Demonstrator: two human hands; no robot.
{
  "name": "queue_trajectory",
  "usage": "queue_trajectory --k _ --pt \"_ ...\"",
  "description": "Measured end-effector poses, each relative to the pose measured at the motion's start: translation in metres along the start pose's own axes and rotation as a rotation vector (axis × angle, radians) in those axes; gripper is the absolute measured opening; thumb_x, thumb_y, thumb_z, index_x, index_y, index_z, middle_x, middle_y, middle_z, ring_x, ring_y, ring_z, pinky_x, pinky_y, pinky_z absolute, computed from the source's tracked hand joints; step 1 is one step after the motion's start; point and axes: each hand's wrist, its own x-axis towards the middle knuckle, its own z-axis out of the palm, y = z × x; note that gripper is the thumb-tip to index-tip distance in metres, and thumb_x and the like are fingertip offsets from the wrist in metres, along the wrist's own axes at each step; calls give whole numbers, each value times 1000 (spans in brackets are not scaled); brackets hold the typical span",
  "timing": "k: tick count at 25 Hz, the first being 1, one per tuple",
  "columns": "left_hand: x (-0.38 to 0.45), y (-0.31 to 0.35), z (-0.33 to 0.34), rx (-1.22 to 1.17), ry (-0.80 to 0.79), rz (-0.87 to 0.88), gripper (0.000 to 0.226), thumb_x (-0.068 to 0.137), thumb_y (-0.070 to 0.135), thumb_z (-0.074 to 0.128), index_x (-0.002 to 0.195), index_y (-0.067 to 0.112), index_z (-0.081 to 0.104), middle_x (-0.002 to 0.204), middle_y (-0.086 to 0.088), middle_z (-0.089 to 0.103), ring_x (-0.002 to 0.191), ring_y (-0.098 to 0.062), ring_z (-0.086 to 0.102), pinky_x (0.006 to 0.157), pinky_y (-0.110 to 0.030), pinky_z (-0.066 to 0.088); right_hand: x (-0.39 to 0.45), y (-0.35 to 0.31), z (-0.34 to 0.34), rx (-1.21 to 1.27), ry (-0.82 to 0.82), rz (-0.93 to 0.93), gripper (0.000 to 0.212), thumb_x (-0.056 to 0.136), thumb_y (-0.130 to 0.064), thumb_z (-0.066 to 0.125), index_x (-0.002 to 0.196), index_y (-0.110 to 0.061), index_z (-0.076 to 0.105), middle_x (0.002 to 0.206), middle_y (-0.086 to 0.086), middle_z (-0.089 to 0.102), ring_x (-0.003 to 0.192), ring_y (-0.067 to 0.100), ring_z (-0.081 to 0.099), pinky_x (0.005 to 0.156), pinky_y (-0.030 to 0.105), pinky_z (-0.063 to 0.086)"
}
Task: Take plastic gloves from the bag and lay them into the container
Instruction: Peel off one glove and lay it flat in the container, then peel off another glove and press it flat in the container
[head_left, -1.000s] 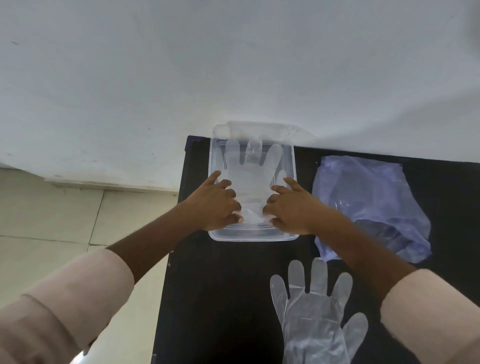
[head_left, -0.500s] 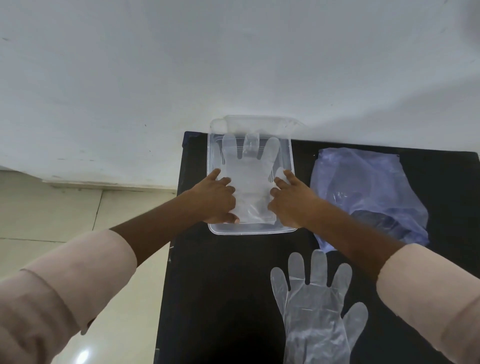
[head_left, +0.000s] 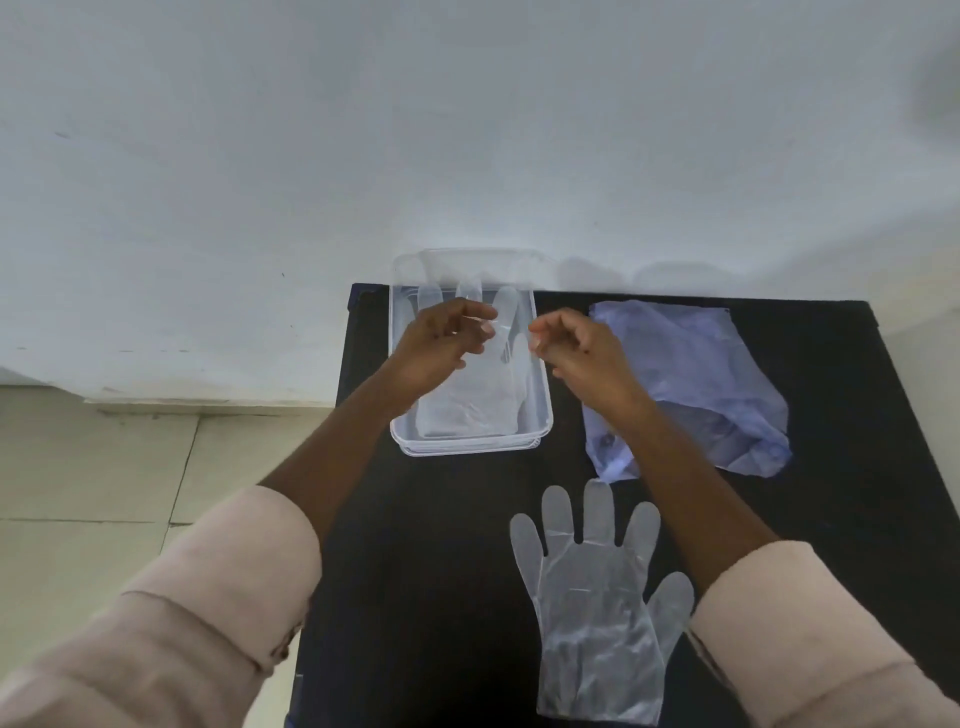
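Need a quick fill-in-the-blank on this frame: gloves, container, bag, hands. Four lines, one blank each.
1. One glove lies flat inside the clear ____.
2. The other glove lies flat on the black ____, nearer the person than the container.
3. The bluish bag lies to the ____ of the container.
4. The left hand and right hand are raised, with ____ in their grip.

Missing words: container; table; right; nothing

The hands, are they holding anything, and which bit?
Nothing seems held. The left hand and right hand hover half curled above the container; the glove inside lies flat.
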Motion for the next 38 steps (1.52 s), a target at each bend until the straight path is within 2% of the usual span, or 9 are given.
queue_trajectory --k 6,9,17,22,26,29,31,35,38 --pt "-68 31 79 -28 -88 -31 20 95 19 57 113 18 67 107 -6 72 95 -20 67 85 -35 52 -76 22 -41 371 30 127 12 94 -7 55 101 -10 63 99 7 64 94 24 60 84 40 50" --pt "-102 25 113 -19 -92 -66 22 95 23 57 115 18 66 107 -4 72 98 -21 68 85 -35 52 -117 41 -53 329 52 195 11 95 -12 55 88 -16 63 91 5 64 92 23 60 77 31 52" --pt "-195 -36 186 -26 -126 -257 21 94 18 58 112 16 68 109 -9 72 91 -19 65 86 -38 49 -236 130 -51 276 55 339 7 88 -20 62 86 -18 68 91 5 69 83 17 62 68 29 49" --pt "-231 -79 192 -35 -97 -379 17 94 17 59 109 14 68 102 -6 70 85 -15 64 83 -35 48 -286 187 -20 -270 -20 667 27 84 -38 62 83 -11 58 84 6 61 79 23 61 67 34 46" --pt "-245 -105 188 -14 -91 -419 11 93 15 60 98 19 69 102 -10 71 89 -20 65 85 -38 50 -302 196 1 -517 9 664 30 83 -40 62 89 -11 57 82 4 56 78 26 59 66 33 44" --pt "-248 -120 185 60 -36 -382 12 92 14 61 94 22 69 104 -11 73 93 -22 67 87 -38 52 -295 201 11 -162 107 734 24 76 -24 64 86 -2 64 77 8 67 65 24 64 59 33 52" --pt "-251 -132 184 250 -26 -281 13 86 15 69 99 21 68 106 -7 70 96 -20 65 91 -36 54 -291 196 12 249 167 818 16 72 -15 64 78 0 66 69 12 69 46 17 52 46 28 42" --pt "-267 -145 195 713 -107 -88 74 65 34 83 130 27 49 135 -1 45 122 -20 43 104 -37 39 -289 179 4 686 212 915 6 79 -12 64 78 -7 66 58 3 62 46 12 41 47 24 27" --pt "-271 -148 211 813 -67 -47 80 65 37 83 135 29 45 143 -2 38 129 -23 37 108 -40 33 -291 177 2 841 195 960 5 80 -16 63 79 -11 66 62 0 63 51 11 45 48 23 30"
